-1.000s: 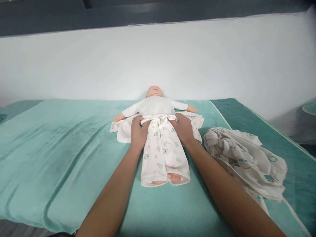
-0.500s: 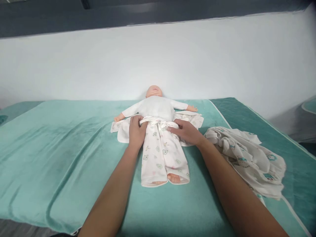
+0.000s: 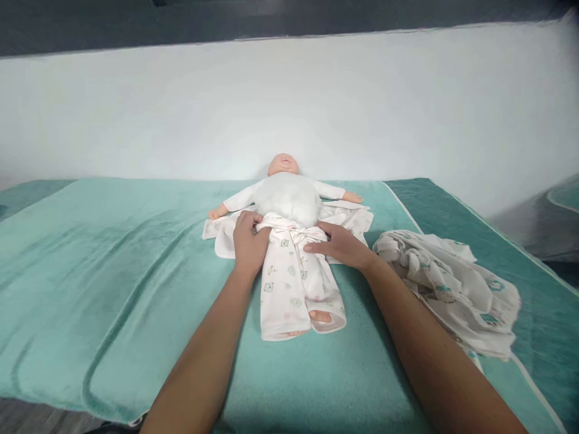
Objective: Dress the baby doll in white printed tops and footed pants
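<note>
A baby doll (image 3: 284,193) lies on its back on the green blanket (image 3: 113,271), head toward the wall, arms spread. It wears a white top and white printed trousers (image 3: 294,283); its feet show at the cuffs. An open printed garment (image 3: 348,220) is spread under it. My left hand (image 3: 248,241) grips the trousers' waistband at the doll's left-side hip in view. My right hand (image 3: 340,244) rests with fingers on the waistband at the other hip, pinching the cloth near the middle.
A crumpled white printed cloth (image 3: 452,289) lies on the blanket to the right of the doll. A white wall (image 3: 289,108) runs behind the doll's head. The blanket's near edge (image 3: 67,404) hangs at the bottom left.
The waistband has been drawn a little higher up the doll's belly. My right hand has turned and slid toward the middle of the waist; my left hand stays at the hip.
</note>
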`<state>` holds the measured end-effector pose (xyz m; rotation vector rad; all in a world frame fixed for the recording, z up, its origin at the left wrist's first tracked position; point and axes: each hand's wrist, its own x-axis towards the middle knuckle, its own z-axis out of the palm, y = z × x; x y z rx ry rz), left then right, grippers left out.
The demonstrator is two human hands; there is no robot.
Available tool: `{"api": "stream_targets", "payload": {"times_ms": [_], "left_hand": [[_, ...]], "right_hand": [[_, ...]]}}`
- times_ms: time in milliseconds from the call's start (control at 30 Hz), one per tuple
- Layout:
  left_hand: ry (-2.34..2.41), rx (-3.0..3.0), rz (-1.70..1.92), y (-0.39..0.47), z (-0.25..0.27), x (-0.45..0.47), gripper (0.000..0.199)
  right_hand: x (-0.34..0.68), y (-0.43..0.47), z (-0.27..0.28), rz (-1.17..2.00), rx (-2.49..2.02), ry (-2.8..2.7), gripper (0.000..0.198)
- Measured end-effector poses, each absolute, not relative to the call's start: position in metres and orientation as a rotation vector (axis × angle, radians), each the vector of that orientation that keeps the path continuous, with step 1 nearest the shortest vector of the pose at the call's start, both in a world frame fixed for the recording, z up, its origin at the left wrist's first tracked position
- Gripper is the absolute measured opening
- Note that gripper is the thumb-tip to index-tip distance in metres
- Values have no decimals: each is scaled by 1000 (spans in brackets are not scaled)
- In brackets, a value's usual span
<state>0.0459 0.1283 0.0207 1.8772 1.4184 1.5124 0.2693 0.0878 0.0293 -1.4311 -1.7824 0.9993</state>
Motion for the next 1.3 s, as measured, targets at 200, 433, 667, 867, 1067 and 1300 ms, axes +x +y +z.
{"api": "stream_targets", "payload": {"times_ms": [200, 433, 667, 867, 1067, 1300], "left_hand": [[1351, 2080, 1413, 82, 19, 34, 22], [1375, 2004, 1219, 57, 15, 27, 12], [1323, 1959, 1128, 64, 19, 34, 25], [1335, 1950, 1150, 64, 16, 33, 20], [1291, 1984, 1193, 65, 9, 31, 16], [1300, 2049, 1198, 67, 11, 31, 8]], "right_hand": [[263, 89, 24, 858, -1489, -1725, 29], [255, 88, 15, 688, -1447, -1646, 11], [250, 83, 16, 386, -1439, -1694, 14], [251, 47, 17, 548, -1488, -1708, 9], [250, 11, 12, 681, -1371, -1774, 26], [243, 11, 10, 630, -1422, -1773, 35]]}}
